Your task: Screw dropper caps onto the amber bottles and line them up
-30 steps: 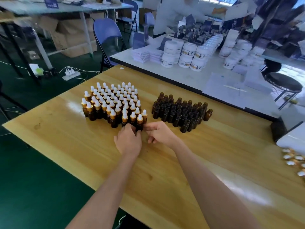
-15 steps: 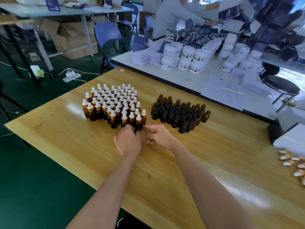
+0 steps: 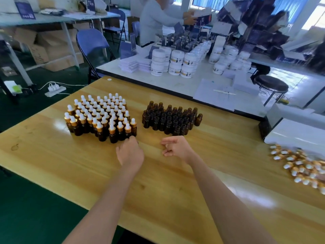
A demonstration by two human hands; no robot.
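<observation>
Head view. A wooden table point(image 3: 163, 191) was seen from above, with both bare forearms reaching forward over it. A close block of capped bottles point(image 3: 100, 117), amber with gold collars and white dropper bulbs, was set upright on the left part of the table. A second block of uncapped bottles point(image 3: 168, 118) was set just to its right, with a gap of bare wood between the two. A pile of loose caps point(image 3: 302, 166) was spread near the right edge, well apart from both blocks.

The left hand point(image 3: 130, 152) was laid back-up at the near right corner of the capped block, its fingertips touching the front-row bottles; whether a bottle was gripped could not be told. The right hand point(image 3: 175, 148) was held over bare wood in front of the uncapped block, fingers loosely curled and nothing held.

Behind, stacked white jars point(image 3: 175, 62) were ranged on a white table point(image 3: 175, 83). A blue chair point(image 3: 91, 43) and a seated person point(image 3: 154, 20) were seen beyond.
</observation>
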